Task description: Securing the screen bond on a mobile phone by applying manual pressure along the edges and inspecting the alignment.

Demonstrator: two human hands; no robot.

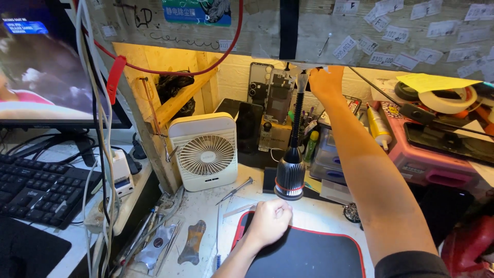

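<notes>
The gooseneck lamp (290, 177) hangs with its long axis near upright, head pointing down at the red-edged black mat (309, 255). The right hand (325, 81) reaches its upper stem — grip hidden. The left hand (270, 219), loosely fisted, rests below — contents unclear. Cluttered wooden bench (206, 206).

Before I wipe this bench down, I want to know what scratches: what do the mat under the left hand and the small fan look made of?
The mat looks like soft rubber or fabric-topped foam: matte black, no glare, with a red edge. The left hand rests closed at its top edge. The fan looks like moulded plastic: smooth off-white housing with thin slatted grille.
</notes>
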